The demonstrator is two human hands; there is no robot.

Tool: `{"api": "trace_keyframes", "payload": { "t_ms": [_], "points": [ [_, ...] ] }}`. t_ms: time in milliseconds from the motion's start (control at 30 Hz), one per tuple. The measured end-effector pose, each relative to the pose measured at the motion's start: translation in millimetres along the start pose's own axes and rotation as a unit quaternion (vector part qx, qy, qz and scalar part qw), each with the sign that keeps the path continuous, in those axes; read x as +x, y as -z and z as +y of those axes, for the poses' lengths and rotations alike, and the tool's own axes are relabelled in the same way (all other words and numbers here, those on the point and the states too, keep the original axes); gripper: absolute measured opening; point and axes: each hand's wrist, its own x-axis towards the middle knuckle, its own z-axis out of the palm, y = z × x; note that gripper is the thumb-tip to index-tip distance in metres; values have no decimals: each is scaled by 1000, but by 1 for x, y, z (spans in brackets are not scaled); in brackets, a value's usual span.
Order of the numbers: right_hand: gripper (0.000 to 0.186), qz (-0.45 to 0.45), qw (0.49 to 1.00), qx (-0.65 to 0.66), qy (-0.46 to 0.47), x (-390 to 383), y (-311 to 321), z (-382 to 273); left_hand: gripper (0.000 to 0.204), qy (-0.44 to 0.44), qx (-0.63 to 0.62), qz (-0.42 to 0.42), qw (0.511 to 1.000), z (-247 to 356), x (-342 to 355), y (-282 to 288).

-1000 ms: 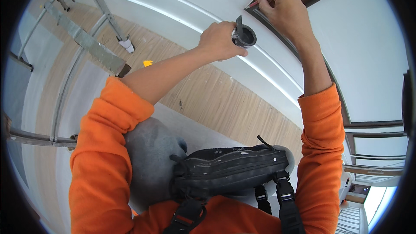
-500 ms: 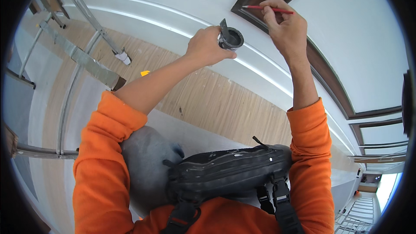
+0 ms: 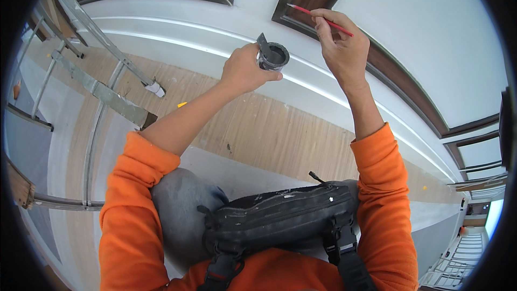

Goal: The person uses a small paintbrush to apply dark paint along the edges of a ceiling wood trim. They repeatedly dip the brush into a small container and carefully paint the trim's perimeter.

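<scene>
My left hand (image 3: 245,68) is wrapped round a small cup (image 3: 275,56) with a dark-smeared rim and dark grey contents. A flat dark strip (image 3: 263,43) stands up at the cup's left rim. In my right hand (image 3: 347,48), a slim red-handled paintbrush (image 3: 328,22) is pinched between thumb and fingers. Its pale tip points left, at the lower corner of a dark brown frame moulding (image 3: 284,11) on the wall. Whether the tip touches the moulding I cannot tell.
A metal stepladder (image 3: 102,90) with paint-spotted rails stands at the left. White skirting (image 3: 183,47) runs along the wall above a wood-look floor (image 3: 258,129). A yellow scrap (image 3: 182,104) lies there. A black waist bag (image 3: 280,213) rests across my lap.
In the picture, both hands, with the cup and the brush, sit slightly further left. The wall and its mouldings have shifted left and the floor items slightly down; both grips are unchanged.
</scene>
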Motion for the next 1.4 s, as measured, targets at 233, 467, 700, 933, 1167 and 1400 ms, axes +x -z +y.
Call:
{"api": "trace_keyframes", "payload": {
  "t_ms": [233, 467, 700, 933, 1167, 1400],
  "points": [
    [11, -38, 999, -20, -10, -13, -6, -3, 61, -1, 2, 3, 1000, -2, 0, -1],
    [11, -32, 999, -14, -40, -14, -2, -7, 61, 5, 5, 4, 1000, -2, -1, 1],
    [14, -38, 999, -17, -32, -17, -2, -4, 60, -14, -2, 3, 1000, -5, 0, -4],
    [16, -84, 995, -33, -40, -17, 3, -8, 58, -13, -10, -2, 1000, -6, 1, -3],
    [16, -37, 999, -18, 7, -17, -4, -6, 60, -11, -2, 0, 1000, -8, 0, -2],
    [16, 1, 999, -14, 40, -19, -9, 0, 62, -6, 7, 1, 1000, -7, 0, -4]
  ]
}}
